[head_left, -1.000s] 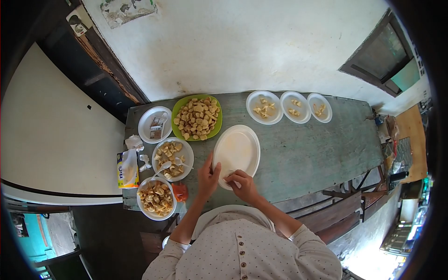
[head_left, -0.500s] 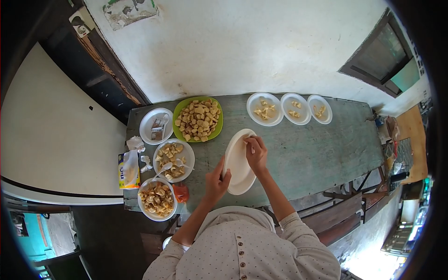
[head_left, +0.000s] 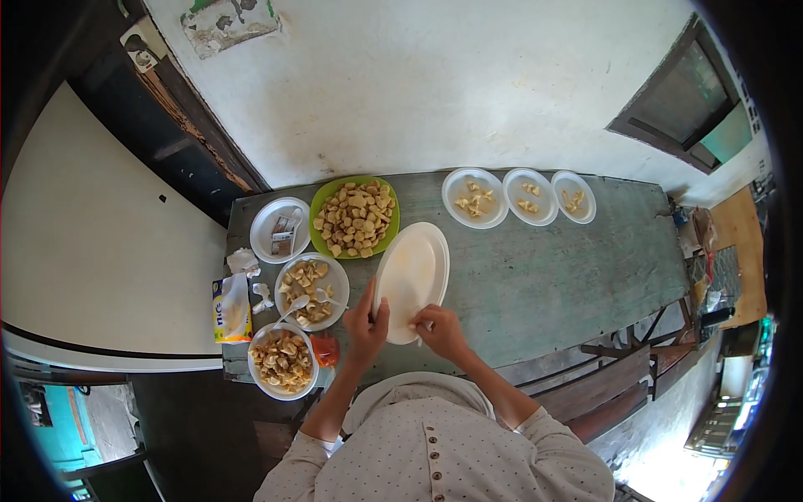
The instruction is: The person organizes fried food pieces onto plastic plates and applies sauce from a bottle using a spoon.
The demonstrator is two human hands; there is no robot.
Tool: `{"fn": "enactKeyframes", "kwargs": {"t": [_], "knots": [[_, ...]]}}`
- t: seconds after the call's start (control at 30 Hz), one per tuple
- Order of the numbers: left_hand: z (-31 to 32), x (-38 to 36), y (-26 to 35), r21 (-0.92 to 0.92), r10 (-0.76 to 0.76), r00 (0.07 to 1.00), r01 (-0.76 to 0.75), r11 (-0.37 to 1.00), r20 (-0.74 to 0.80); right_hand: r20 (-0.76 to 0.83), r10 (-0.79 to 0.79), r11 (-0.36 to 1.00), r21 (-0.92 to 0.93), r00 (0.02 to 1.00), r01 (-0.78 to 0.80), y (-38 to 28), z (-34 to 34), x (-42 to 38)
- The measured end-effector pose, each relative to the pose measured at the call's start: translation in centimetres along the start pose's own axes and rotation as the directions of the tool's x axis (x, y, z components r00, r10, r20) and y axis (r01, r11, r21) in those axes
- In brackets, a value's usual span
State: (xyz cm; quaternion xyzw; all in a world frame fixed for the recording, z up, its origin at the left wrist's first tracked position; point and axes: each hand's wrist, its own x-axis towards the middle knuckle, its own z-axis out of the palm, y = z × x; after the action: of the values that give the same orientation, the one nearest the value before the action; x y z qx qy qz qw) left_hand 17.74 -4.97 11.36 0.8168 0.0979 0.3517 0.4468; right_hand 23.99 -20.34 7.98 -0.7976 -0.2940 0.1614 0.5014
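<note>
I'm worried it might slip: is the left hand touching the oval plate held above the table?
Touching. The head view shows the left hand at the left edge of the oval plate, its thumb overlapping the rim.

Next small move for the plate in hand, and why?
I'd probably lower the oval plate onto the table: the left hand grips its left rim, the right hand is at its lower edge, no food shows on it, and there's bare surface in front of the three food plates.
</note>
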Motion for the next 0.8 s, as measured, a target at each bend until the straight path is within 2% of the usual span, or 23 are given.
{"fn": "enactKeyframes", "kwargs": {"t": [0.03,0.07,0.1,0.13,0.17,0.2,0.23,0.3,0.33,0.37,0.4,0.43,0.53,0.63,0.67,0.73,0.77,0.8], "knots": [[0.0,0.1,-0.5,-0.030,-0.012,1.000,0.011,0.999,-0.029,-0.002,-0.002,1.000,0.002,1.000,0.002,-0.6,-0.5,0.1],[0.0,-0.1,-1.2,-0.029,-0.010,1.000,0.009,1.000,-0.026,0.160,0.008,0.994,0.108,0.987,-0.026,-1.3,-1.2,0.4],[0.0,-0.6,-2.0,-0.150,-0.129,0.991,0.125,0.981,-0.020,0.319,0.001,0.976,0.207,0.948,-0.071,-1.8,-2.0,0.8],[-0.1,-0.7,-2.1,-0.266,-0.247,0.969,0.237,0.934,-0.001,0.267,-0.022,0.963,0.264,0.964,-0.051,-2.3,-2.7,1.3],[-0.1,-0.6,-2.2,-0.264,-0.247,0.969,0.238,0.935,-0.001,0.214,-0.044,0.948,0.318,0.976,-0.027,-2.8,-3.6,2.1],[-0.2,-0.3,-1.8,-0.328,-0.274,0.961,0.264,0.907,0.014,0.062,-0.094,0.982,0.168,0.994,0.083,-3.9,-4.6,2.9],[-0.3,-0.2,-1.3,-0.390,-0.301,0.953,0.290,0.874,0.032,-0.121,-0.111,0.986,0.107,0.986,0.125,-4.2,-5.0,3.8],[-0.4,0.0,-0.3,-0.426,-0.320,0.943,0.326,0.844,0.088,-0.330,-0.182,0.983,-0.044,0.926,0.177,-5.2,-6.0,5.5],[-0.5,0.0,0.0,-0.457,-0.334,0.931,0.362,0.812,0.145,-0.330,-0.184,0.983,-0.043,0.926,0.180,-5.1,-6.0,6.1],[-0.3,0.1,0.2,-0.456,-0.333,0.932,0.360,0.814,0.143,-0.380,-0.334,0.939,-0.214,0.863,0.270,-4.9,-5.9,6.7],[-0.1,0.1,0.4,-0.533,-0.351,0.923,0.378,0.757,0.156,-0.399,-0.483,0.860,-0.383,0.780,0.337,-4.7,-5.6,7.0],[0.0,0.1,0.5,-0.606,-0.368,0.914,0.391,0.693,0.169,-0.395,-0.486,0.859,-0.382,0.779,0.342,-4.7,-5.2,6.9],[-0.1,0.2,0.4,-0.627,-0.395,0.907,0.393,0.673,0.144,-0.308,-0.467,0.877,-0.283,0.829,0.389,-5.2,-2.6,4.6],[-0.1,0.2,0.1,-0.611,-0.407,0.910,0.366,0.702,0.078,-0.099,-0.494,0.865,-0.155,0.864,0.476,-6.1,-0.9,1.6],[0.0,0.0,-0.2,-0.611,-0.405,0.911,0.366,0.702,0.080,-0.102,-0.492,0.866,-0.156,0.864,0.475,-5.9,-0.9,1.3],[0.0,-0.4,-0.4,-0.587,-0.438,0.894,0.407,0.700,0.097,0.023,-0.481,0.875,-0.051,0.877,0.481,-5.2,-1.2,0.9],[0.2,-0.6,-0.5,-0.586,-0.439,0.893,0.409,0.699,0.099,0.022,-0.478,0.877,-0.050,0.878,0.479,-4.5,-1.6,1.2],[0.3,-0.7,-0.4,-0.569,-0.430,0.897,0.406,0.715,0.099,-0.074,-0.417,0.907,-0.092,0.906,0.411,-3.6,-2.3,2.1]]}}
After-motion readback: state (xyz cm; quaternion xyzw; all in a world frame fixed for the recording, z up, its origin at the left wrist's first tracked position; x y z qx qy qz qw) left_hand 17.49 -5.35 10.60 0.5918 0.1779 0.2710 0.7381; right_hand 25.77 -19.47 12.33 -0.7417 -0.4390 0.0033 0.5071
